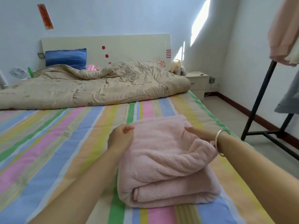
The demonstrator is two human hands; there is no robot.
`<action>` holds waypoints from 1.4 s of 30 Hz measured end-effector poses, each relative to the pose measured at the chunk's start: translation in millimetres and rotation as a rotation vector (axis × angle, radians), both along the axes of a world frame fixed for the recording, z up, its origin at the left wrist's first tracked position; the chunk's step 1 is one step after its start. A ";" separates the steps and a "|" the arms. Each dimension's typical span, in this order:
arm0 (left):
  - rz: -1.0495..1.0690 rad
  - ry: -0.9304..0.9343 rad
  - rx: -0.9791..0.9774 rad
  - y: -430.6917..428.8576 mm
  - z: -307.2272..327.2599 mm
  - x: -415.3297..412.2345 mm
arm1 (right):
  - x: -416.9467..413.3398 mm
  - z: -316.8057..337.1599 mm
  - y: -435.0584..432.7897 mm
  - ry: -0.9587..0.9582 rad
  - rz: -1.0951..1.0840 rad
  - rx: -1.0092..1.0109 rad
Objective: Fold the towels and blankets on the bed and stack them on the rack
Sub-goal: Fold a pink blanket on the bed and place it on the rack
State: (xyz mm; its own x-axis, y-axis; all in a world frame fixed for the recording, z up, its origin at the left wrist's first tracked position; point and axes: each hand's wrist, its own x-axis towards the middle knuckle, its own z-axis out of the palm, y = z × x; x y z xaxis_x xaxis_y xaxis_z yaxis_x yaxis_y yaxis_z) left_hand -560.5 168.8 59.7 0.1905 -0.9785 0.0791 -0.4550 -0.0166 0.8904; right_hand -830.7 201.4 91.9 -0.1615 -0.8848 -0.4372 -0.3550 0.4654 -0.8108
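A pink fleece blanket (pixel 163 160) lies folded in a thick bundle on the striped sheet (pixel 64 143) near the bed's right edge. My left hand (pixel 120 136) hovers at the bundle's left side with fingers loosely curled, holding nothing. Over the blanket's top right part, my right hand (pixel 200 133) stretches flat with straight fingers; a bangle is on that wrist. A beige quilt (pixel 97 88) lies crumpled across the head of the bed. The black rack (pixel 258 101) stands on the floor to the right, with pink and grey cloth hanging from it.
A blue pillow (pixel 65 58) leans on the white headboard (pixel 129 46). A white nightstand (pixel 197 83) sits in the far right corner. Tiled floor (pixel 234 120) runs between bed and rack. A small fan (pixel 17 73) and green bottle (pixel 30 72) are at the far left.
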 end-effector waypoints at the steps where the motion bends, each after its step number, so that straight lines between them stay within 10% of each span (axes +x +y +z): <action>1: 0.008 -0.032 0.042 -4.8 -11.4 17.4 | 1.0 3.1 -3.0 0.078 0.010 -0.012; 10: -0.195 0.109 0.301 3.0 -61.8 9.5 | 11.8 -3.4 -42.4 0.576 0.136 0.038; 19: -0.167 0.434 0.261 -5.9 -38.2 20.9 | 43.2 35.6 -16.2 -0.566 -0.011 -0.381; 26: -0.205 0.114 0.332 8.0 -42.9 -5.7 | -26.6 -39.2 -6.0 -0.212 -0.088 0.036; 37: -0.190 0.163 0.299 23.6 -46.2 -5.8 | -16.4 -27.1 -35.8 -0.468 -0.047 -0.263; 42: -0.159 0.151 0.312 21.4 -42.6 -10.8 | -27.6 -46.3 -27.7 -0.180 -0.073 -0.031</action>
State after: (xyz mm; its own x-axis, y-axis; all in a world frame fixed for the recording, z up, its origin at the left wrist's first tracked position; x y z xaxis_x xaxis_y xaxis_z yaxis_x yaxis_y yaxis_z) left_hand -571.3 190.2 17.1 0.0208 -0.9695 -0.2444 -0.3376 -0.2369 0.9110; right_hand -858.3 173.7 45.6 -0.1470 -0.8872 -0.4373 -0.1692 0.4581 -0.8727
